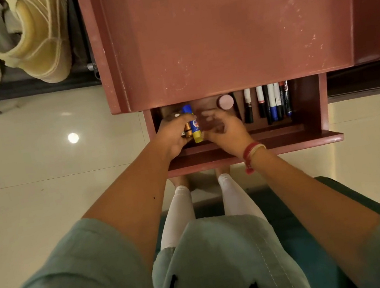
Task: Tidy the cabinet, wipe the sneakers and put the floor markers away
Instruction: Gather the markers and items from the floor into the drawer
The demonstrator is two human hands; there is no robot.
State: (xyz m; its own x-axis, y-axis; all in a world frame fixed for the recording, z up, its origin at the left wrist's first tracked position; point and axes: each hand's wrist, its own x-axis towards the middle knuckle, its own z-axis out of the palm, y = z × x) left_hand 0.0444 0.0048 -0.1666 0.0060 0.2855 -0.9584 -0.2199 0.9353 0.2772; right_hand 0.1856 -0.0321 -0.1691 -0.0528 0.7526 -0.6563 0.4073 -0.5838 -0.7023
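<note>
Place: a person stands over a reddish-brown cabinet (227,25) whose drawer (324,102) is pulled out toward them, above a pale glossy floor (36,155).
Left hand: the left hand (175,133) is over the left part of the drawer, its fingers curled round a glue stick (189,114) and two small batteries (188,130), held together as one bundle.
Glue stick, position: it lies against the fingers of the left hand and sticks out of the grip at both ends.
Glue stick, direction: its long axis runs from near to far, a little tilted. The blue end points away from the person, under the cabinet top; the yellow end points toward the person.
Batteries: they are just beside the glue stick, on its left, parallel to it and mostly hidden by the fingers.
Right hand: the right hand (224,128) is in the middle of the drawer, the palm turned to the left and the fingers loosely curled, with nothing seen inside them. The thumb tip is just beside the yellow end; I cannot tell if it touches.
Markers: a row of markers (273,102) lies in the right part of the drawer, side by side, the long axes running front to back, apart from both hands.
Round cap: a pinkish round cap (226,102) stands between the right hand and the markers, at the back.
Sneakers: a pair of beige sneakers (26,45) rests on a dark shelf, left of the cabinet.
</note>
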